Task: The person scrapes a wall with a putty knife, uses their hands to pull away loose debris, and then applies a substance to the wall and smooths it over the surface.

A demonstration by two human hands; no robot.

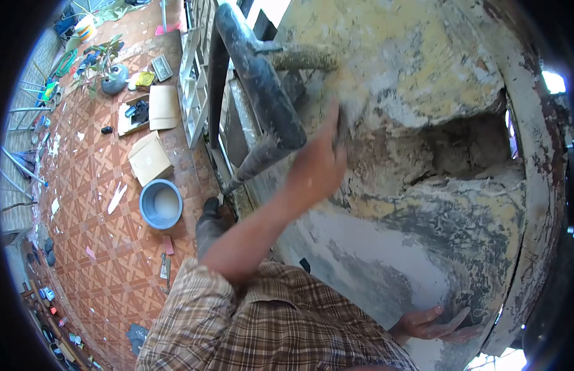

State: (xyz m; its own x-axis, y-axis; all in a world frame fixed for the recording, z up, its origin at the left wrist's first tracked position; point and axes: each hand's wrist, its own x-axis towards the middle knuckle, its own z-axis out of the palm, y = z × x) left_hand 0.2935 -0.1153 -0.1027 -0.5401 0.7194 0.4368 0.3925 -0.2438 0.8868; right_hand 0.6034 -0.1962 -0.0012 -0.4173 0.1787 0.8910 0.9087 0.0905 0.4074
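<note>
My left hand (pixel 318 164) reaches up to the wall (pixel 435 55), slightly smeared by motion. Its fingers are closed on a thin dark flat tool (pixel 343 123), mostly hidden by the hand, whose kind I cannot make out. One finger lies along it, and the tip is at the rough patch where yellow paint meets bare plaster. Low on the right, my right hand (pixel 432 324) rests against the wall with its fingers spread, holding nothing. A deep broken-out hole (pixel 469 148) opens in the wall to the right of my left hand.
A dark metal tube frame (pixel 262 80) stands out close beside my left hand. On the tiled floor (pixel 95 247) are a blue bucket (pixel 143 207) with pale liquid, cardboard pieces (pixel 149 157), a potted plant (pixel 114 79) and a trowel-like tool (pixel 164 267). Assorted items line the far-left edge.
</note>
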